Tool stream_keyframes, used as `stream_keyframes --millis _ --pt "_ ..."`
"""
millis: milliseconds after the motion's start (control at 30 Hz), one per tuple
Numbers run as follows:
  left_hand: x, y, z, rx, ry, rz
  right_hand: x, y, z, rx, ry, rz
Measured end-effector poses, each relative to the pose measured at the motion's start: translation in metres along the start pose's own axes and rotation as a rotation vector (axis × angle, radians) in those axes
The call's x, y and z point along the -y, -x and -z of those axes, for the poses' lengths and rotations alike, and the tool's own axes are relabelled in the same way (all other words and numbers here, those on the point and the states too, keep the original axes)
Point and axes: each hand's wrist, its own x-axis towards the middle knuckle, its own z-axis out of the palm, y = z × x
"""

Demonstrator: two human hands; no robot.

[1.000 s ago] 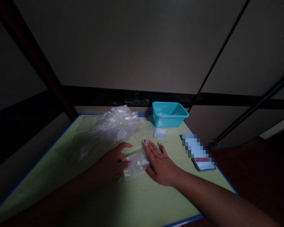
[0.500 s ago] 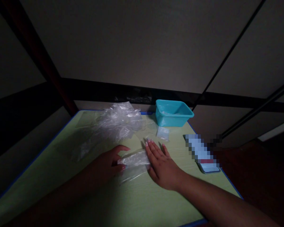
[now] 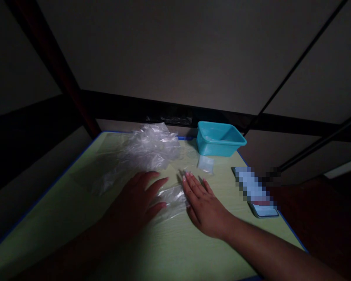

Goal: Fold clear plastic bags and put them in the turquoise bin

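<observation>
A clear plastic bag (image 3: 174, 200) lies folded on the pale green table, between my two hands. My right hand (image 3: 204, 207) rests flat over the bag's right end, fingers stretched forward. Over the bag's left side is my left hand (image 3: 140, 201), its fingers spread apart and holding nothing; whether its fingertips touch the plastic I cannot tell. Beyond the hands spreads a crumpled heap of clear plastic bags (image 3: 153, 146). A small folded plastic packet (image 3: 206, 164) sits just past my right fingertips.
At the back right stands a turquoise plastic basket (image 3: 220, 149) with some clear plastic inside. A phone (image 3: 265, 210), partly blurred out, lies along the right edge of the table (image 3: 175, 253). A dark-banded panel wall (image 3: 163, 58) rises behind the table.
My left hand has come off the bag's left edge and spread its fingers, moving slightly right over it. The bag's upper fold lies flatter. My right hand keeps its place on the bag.
</observation>
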Motion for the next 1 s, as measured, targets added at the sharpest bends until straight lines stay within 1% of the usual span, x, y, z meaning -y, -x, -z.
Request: stream_keyframes --millis 67,100,167,233,333,533,600,767,900,1000 --pt "0.004 0.002 -0.006 -0.027 -0.069 -0.144 0.0 0.0 0.002 0.022 -0.011 0.013" --pt "0.005 0.003 -0.009 -0.022 -0.092 -0.188 0.0 0.0 0.004 0.032 -0.015 0.019" --pt "0.008 0.005 -0.015 0.018 -0.121 -0.231 0.0 0.001 0.007 0.044 -0.023 0.024" --pt "0.009 0.007 -0.02 0.077 -0.132 -0.221 0.001 0.001 0.009 0.051 -0.028 0.023" --pt "0.01 0.008 -0.023 0.161 -0.119 -0.167 0.0 0.001 0.01 0.053 -0.033 0.026" --pt "0.011 0.004 -0.018 0.282 -0.091 -0.044 -0.004 0.002 0.006 0.052 -0.047 0.045" --pt "0.012 0.002 -0.019 0.295 -0.093 -0.039 -0.005 0.002 0.005 0.039 -0.055 0.048" --pt "0.013 0.0 -0.022 0.26 -0.119 -0.09 -0.005 0.0 0.008 0.014 -0.058 0.095" --pt "0.011 -0.004 -0.018 0.283 -0.128 -0.134 -0.006 -0.002 0.013 0.086 -0.058 0.196" --pt "0.017 -0.008 -0.014 0.297 -0.107 -0.136 -0.008 -0.003 0.014 0.121 -0.083 0.227"
